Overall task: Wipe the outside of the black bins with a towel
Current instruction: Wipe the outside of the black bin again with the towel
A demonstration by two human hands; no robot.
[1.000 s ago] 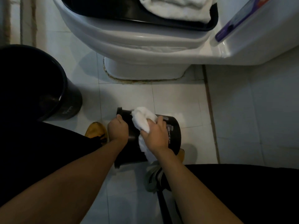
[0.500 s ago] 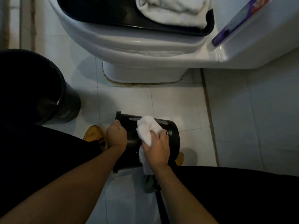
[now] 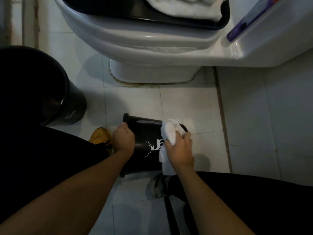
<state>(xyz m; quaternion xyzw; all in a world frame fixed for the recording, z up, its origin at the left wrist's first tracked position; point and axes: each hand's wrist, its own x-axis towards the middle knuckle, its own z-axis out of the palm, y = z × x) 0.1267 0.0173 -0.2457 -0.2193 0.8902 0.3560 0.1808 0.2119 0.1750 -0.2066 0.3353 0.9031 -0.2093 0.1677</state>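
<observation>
While tipped sideways, small black bin shows white antler print.

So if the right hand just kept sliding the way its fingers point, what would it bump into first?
The right hand points up-left along the small black bin. It would probably sweep the towel across the bin's side towards the left hand, though depth is hard to judge.

surface: white tiled floor | on it: large upright black plastic bin, far left | white ceramic toilet base, top centre
</observation>
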